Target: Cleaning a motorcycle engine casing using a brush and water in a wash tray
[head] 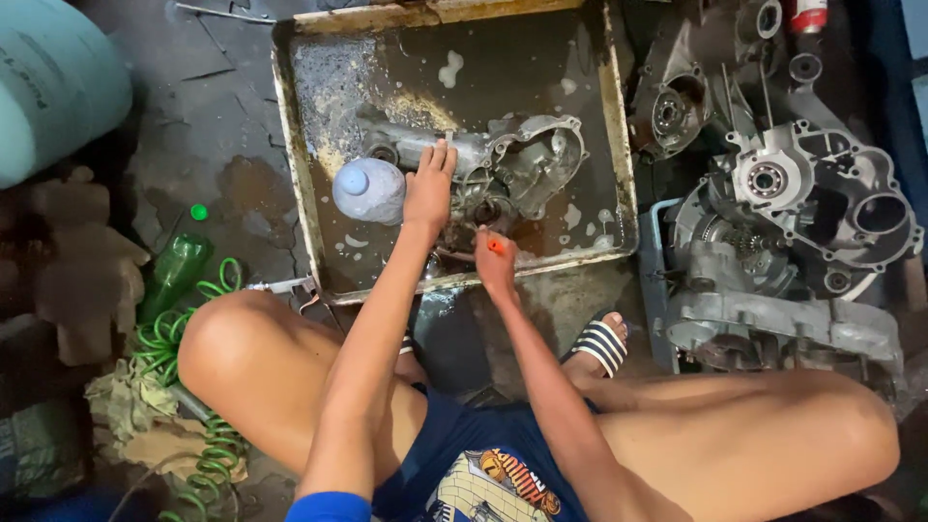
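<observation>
Left hand (pixel 428 188) lay flat, steadying the engine casing (pixel 522 164) in the tray (pixel 290 145) of dirty wash fluid; right hand (pixel 495 263) pinched an orange-tipped brush (pixel 495 247). Best kept pinned, scrubbing the recesses

Squatting, both arms stretched toward twelve o'clock. Left hand (pixel 429 184) flat, palm down, fingers spread a bit, pointing to twelve. Right hand (pixel 495 263) lower, around five o'clock from it, curled into a loose fist.

Grey engine casing (pixel 522 164), lying in wash tray (pixel 619 126)
</observation>
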